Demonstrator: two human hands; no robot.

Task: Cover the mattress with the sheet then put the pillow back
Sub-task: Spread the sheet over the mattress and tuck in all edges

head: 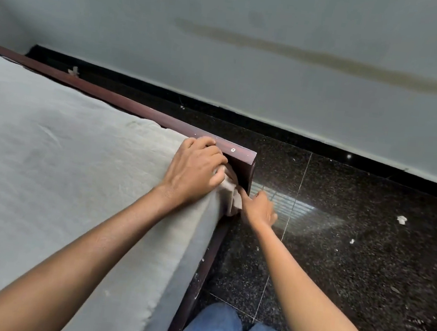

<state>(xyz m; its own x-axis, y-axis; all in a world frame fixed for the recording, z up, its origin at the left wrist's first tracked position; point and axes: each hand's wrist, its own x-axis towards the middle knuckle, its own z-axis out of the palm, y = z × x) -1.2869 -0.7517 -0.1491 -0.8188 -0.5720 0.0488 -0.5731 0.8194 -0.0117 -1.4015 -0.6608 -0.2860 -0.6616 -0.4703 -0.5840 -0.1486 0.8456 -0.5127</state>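
Note:
A grey-beige sheet lies spread over the mattress, filling the left half of the view. At the bed's near corner the sheet bunches into a fold. My left hand presses down on that corner, fingers curled over the bunched cloth against the dark wooden bed frame. My right hand reaches in from the side, below the corner, with its fingers pushing the hanging fold of sheet toward the frame. No pillow is in view.
A dark speckled tile floor lies right of the bed, with small white scraps scattered on it. A pale wall with a black skirting runs behind. My knees in blue jeans are close to the bed's side rail.

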